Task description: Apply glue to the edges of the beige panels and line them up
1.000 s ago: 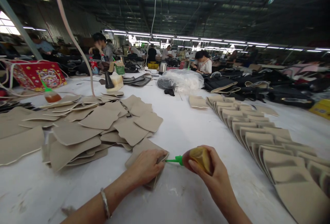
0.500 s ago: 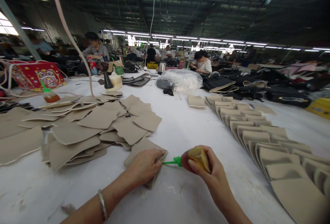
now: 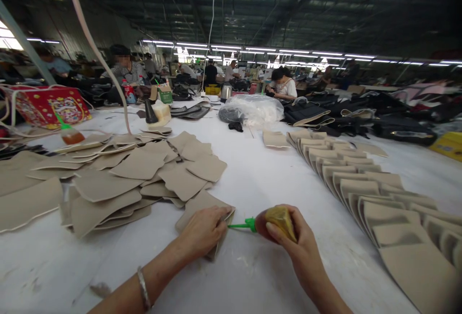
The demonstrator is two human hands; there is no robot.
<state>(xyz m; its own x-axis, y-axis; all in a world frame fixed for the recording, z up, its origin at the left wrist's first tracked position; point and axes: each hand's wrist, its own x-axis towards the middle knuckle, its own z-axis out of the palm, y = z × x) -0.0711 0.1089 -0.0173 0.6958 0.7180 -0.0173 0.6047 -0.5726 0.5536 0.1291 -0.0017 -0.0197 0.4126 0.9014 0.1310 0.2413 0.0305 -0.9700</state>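
My right hand (image 3: 299, 237) is wrapped round a squeeze bottle (image 3: 265, 225) of amber liquid, tipped sideways. Its thin green nozzle (image 3: 249, 225) points left, with the tip at the edge of a beige padded panel (image 3: 195, 206). Over that panel lies my left hand (image 3: 204, 229), a bangle on its wrist. The fingers are closed on the panel's right side, where a flap looks folded over; the fingertips partly hide it. Beyond my left hand is a loose heap of similar beige panels (image 3: 137, 162).
Folded beige panels (image 3: 364, 193) stand in overlapping rows along the right. A second green-tipped bottle (image 3: 72, 136) is at the far left, near a red bag (image 3: 50, 107). A clear plastic bag (image 3: 252, 111) and dark fabric pieces (image 3: 346, 116) lie farther back. A cable (image 3: 97, 54) hangs at left.
Both hands keep nearly the same place, the nozzle tip still at the panel's edge. The view has shifted very slightly.
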